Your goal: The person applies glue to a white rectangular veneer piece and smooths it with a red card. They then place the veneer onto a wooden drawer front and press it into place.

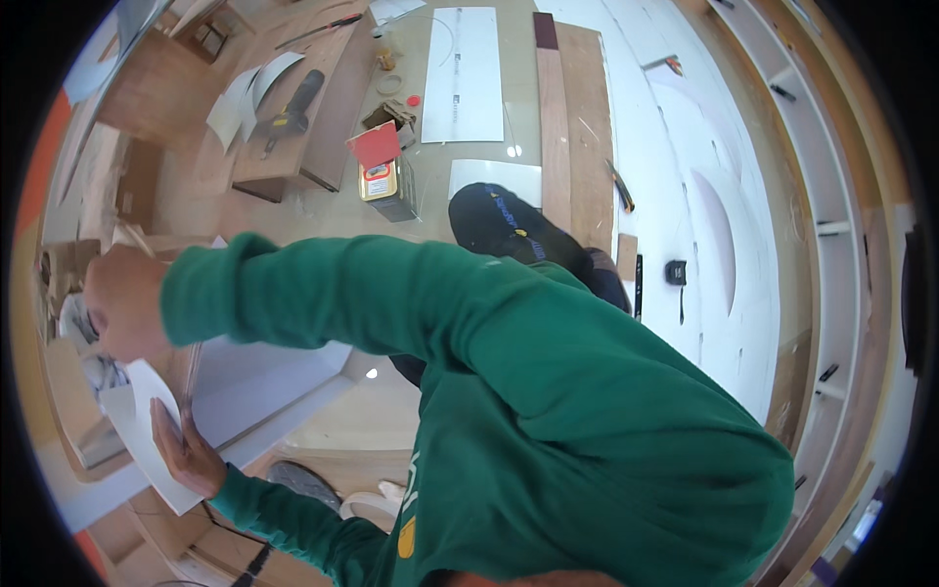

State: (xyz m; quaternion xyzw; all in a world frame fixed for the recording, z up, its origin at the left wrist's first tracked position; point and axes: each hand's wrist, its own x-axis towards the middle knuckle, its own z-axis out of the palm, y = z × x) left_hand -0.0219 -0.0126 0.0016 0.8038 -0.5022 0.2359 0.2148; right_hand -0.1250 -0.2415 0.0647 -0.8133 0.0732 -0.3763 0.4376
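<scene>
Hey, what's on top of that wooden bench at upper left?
On the wooden bench lie a black-and-yellow tool, curved white sheets and a long red-and-black tool. Whatever lies beneath the sheets is hidden.

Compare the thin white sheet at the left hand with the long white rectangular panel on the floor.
The thin white sheet curls up; the long white rectangular panel lies flat. The left hand touches the sheet; no hand touches the panel. The panel has dark marks down its middle; the sheet shows none. Both are white.
</scene>
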